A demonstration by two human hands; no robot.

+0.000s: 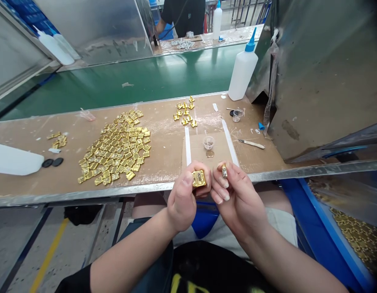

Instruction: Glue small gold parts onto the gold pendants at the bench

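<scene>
Between the thumb and fingers of my left hand [185, 199] is a square gold metal piece [199, 178], its recessed face turned up. My right hand [237, 191] pinches a small gold-and-silver metal part [224, 171], close beside the left hand but apart from the gold piece. Just beyond my hands, a small clear cup [208, 142] stands on a cardboard sheet [194, 152], with a wet-looking patch [210, 154] in front of it. A large spread of similar gold pieces [118, 146] lies to the left, and a small group of gold parts [185, 112] lies farther back.
A white squeeze bottle [243, 69] with a blue nozzle stands at the back right. A craft knife [251, 144] lies right of the cardboard. Another white bottle [16, 158] lies at the left. Beyond the bench runs a green belt [145, 77]; a person [184, 18] works across it.
</scene>
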